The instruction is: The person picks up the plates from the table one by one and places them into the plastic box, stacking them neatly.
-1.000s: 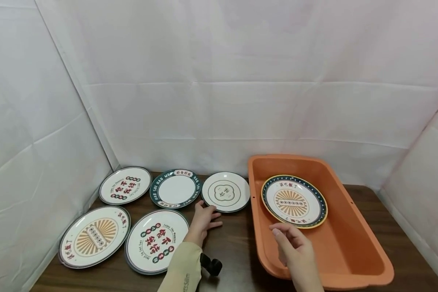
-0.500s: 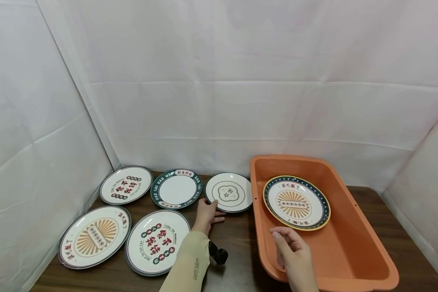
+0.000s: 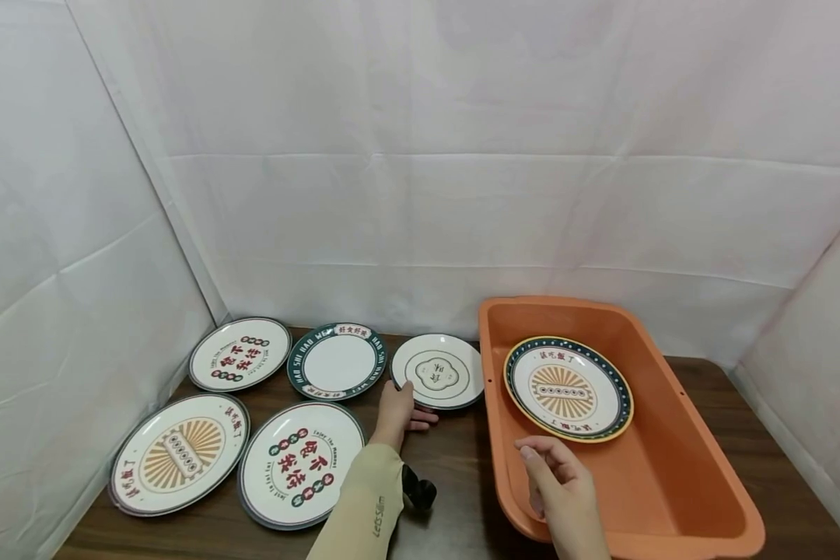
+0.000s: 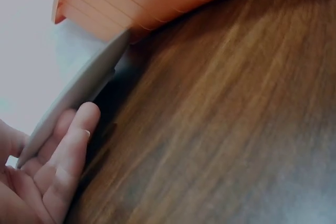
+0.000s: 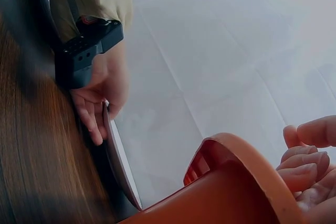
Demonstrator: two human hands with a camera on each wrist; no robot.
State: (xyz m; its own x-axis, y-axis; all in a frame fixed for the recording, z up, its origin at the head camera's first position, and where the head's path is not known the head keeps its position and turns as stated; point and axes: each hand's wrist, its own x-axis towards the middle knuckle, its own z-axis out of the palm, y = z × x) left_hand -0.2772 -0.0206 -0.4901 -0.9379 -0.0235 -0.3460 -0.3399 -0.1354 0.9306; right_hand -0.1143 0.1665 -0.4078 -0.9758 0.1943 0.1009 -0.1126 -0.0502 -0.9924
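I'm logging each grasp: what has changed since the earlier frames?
The left hand, earlier spread at the near-left rim of the small flower-emblem plate, now grips it, thumb above, fingers beneath, that edge off the table. The right hand, orange tub and other plates stayed.

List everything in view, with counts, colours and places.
Orange plastic tub: 1, orange, right side
Round plate with yellow edge: 1, white, dark band, inside tub
Small round plate with line pattern: 1, white, dark rim, left of tub
Round plate with green band: 1, white and green, back row
Round plates with red lettering: 2, white, back left and front
Round plate with orange sunburst: 1, white, front left
Wood-grain table: 1, brown, underneath
Sheeting: count unclear, white, behind and both sides
Wrist device: 1, black, left wrist
Sleeve: 1, beige, left arm
Left hand: 1, gripping small plate
Right hand: 1, near tub's front
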